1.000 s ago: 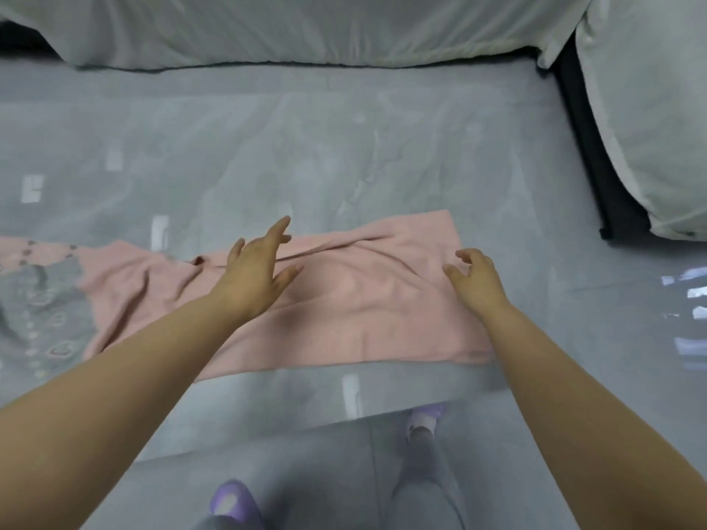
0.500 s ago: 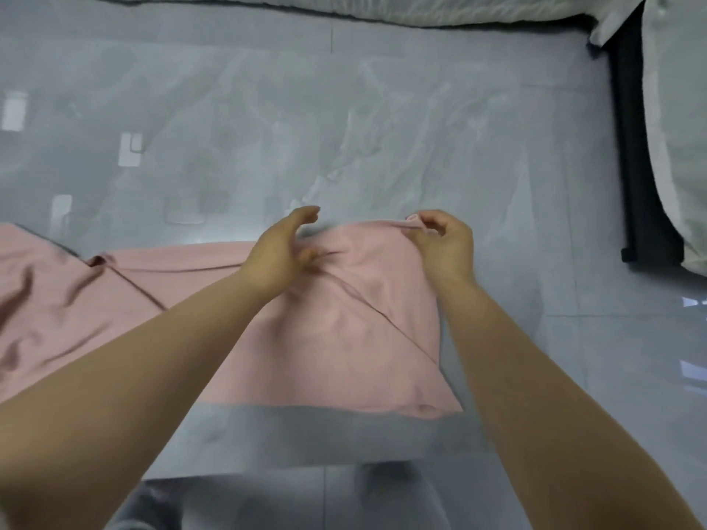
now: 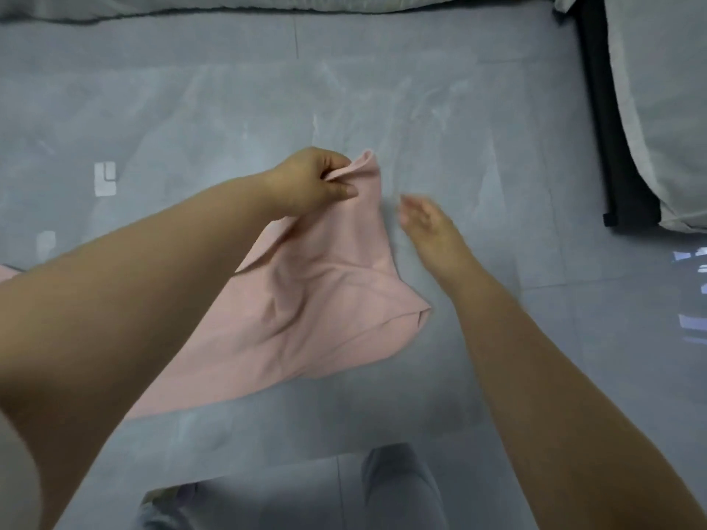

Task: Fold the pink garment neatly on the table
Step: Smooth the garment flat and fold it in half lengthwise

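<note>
head view, item list:

- pink garment (image 3: 306,311): centre of frame, on the table (image 3: 229,109). far corner lifted, rest trails lower left under the forearm and out of frame. creased, one small fold at its right tip.
- left hand (image 3: 310,181): pinched shut on the raised garment corner, just above frame centre.
- right hand (image 3: 428,223): right of the cloth, fingers spread and holding nothing. blurred; near the garment edge, contact can't be told.
- risks (judgement): one-hand hold means the corner may twist or droop, so the fold lands skewed. creases mid-cloth could get locked in if laid down w/o smoothing. the part hidden under the left arm may bunch or drag.
- edges: near table edge runs across lower frame; garment's lower hem sits close to it, could slide off if pulled toward the body.
- room: bare tabletop across upper and right of frame, plenty for spreading. white bedding (image 3: 658,109) at far upper right and along the top, well apart.
</note>
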A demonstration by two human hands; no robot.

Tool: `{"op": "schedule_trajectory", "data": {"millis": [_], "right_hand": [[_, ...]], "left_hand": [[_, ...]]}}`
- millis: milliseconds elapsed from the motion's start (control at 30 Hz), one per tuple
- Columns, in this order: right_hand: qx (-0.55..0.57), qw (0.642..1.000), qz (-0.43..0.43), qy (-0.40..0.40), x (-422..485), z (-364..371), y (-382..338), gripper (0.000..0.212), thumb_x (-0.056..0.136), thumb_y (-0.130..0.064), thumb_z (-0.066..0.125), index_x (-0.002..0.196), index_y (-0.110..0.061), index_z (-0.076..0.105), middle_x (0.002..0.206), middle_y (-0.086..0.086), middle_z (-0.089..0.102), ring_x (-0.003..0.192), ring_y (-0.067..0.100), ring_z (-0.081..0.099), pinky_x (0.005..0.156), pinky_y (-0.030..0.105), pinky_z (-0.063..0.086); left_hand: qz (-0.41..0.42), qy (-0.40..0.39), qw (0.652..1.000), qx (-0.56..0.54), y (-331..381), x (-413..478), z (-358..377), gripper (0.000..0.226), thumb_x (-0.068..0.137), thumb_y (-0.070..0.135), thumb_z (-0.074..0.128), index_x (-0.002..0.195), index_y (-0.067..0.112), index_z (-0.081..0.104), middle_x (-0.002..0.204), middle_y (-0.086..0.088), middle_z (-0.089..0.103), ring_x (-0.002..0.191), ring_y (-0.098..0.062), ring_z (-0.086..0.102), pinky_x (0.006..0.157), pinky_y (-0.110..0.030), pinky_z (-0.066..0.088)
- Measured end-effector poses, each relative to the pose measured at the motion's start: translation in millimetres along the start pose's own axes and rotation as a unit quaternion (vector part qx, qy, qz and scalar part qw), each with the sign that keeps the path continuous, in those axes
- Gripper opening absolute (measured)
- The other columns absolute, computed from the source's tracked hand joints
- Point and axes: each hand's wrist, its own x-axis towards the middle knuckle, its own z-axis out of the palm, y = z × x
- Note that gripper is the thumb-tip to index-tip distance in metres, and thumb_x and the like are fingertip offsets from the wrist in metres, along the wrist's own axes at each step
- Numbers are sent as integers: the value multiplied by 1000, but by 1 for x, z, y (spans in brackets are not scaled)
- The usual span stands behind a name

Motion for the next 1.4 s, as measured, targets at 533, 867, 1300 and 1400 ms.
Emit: {"op": "schedule_trajectory", "data": {"millis": [533, 867, 1300, 1400], "right_hand": [[-149, 982, 80, 83, -107, -26, 85, 23, 69, -13, 78, 83, -11, 60, 65, -10, 53, 56, -1, 51, 54, 12, 36], [87, 955, 58, 278, -138, -58, 74, 10, 73, -6, 73, 76, -14, 69, 60, -20, 67, 62, -2, 59, 63, 9, 46], [-179, 964, 6, 195, -95, -26, 109, 28, 79, -1, 64, 106, -8, 66, 110, 13, 54, 102, 21, 51, 90, 7, 30], [-232, 957, -8, 174, -77, -19, 114, 27, 76, -3, 67, 102, -9, 69, 112, 17, 56, 105, 29, 51, 89, 8, 27]], "left_hand": [[-67, 199, 972, -105, -9, 11, 14, 32, 86, 21, 59, 57, 23, 46, 34, 13, 41, 35, -2, 33, 36, -12, 23], [16, 306, 952, 8, 40, 59, -12, 34, 84, 27, 53, 54, 23, 37, 57, 5, 34, 51, -3, 29, 43, -17, 24], [182, 57, 957, 218, -55, -33, 91, 41, 76, 36, 52, 104, 9, 67, 102, -14, 70, 94, -34, 63, 86, -35, 44], [121, 59, 981, 140, -76, -66, 116, 37, 78, 40, 50, 83, 12, 73, 85, -7, 74, 78, -27, 65, 79, -27, 40]]}}
